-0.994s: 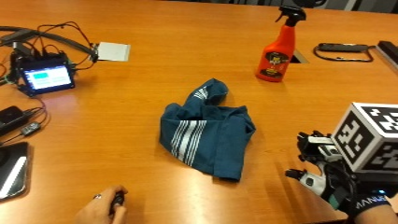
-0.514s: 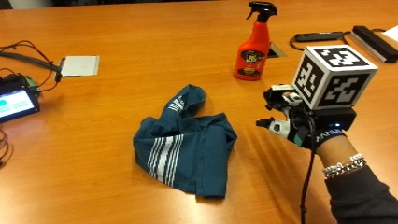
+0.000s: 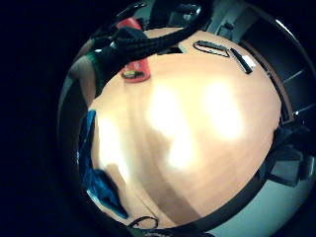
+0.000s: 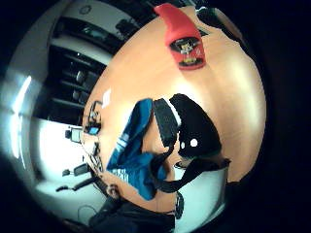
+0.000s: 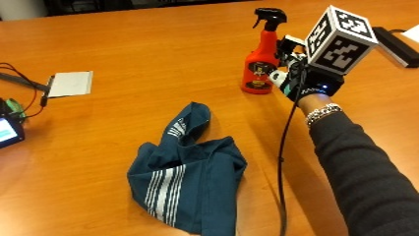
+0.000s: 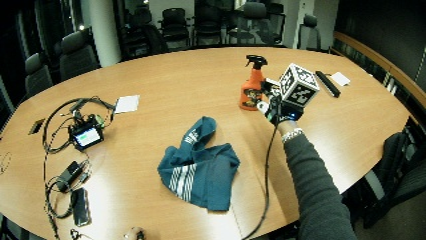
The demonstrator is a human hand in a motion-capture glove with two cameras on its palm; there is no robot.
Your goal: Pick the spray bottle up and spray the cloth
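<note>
Outside view: an orange spray bottle stands upright on the wooden worktop, long axis vertical, its black trigger head at the top with the nozzle pointing away from the gloved right hand. A printed label shows on the lower front of the bottle. The hand is just beside the bottle, apart from it as far as can be seen; whether its fingers are spread or curled cannot be told. A dark teal cloth with white stripes lies crumpled on the worktop, well apart from the bottle, nearer the person.

Wide outside view: the bottle stands near the middle of the oval worktop, the hand beside it, the cloth closer to the near edge.

Thumb side palm view: the bottle and the cloth both lie on the worktop, apart.

Little finger side palm view: the bottle's orange base shows partly behind black straps; a strip of the cloth lies at the worktop's side.
</note>
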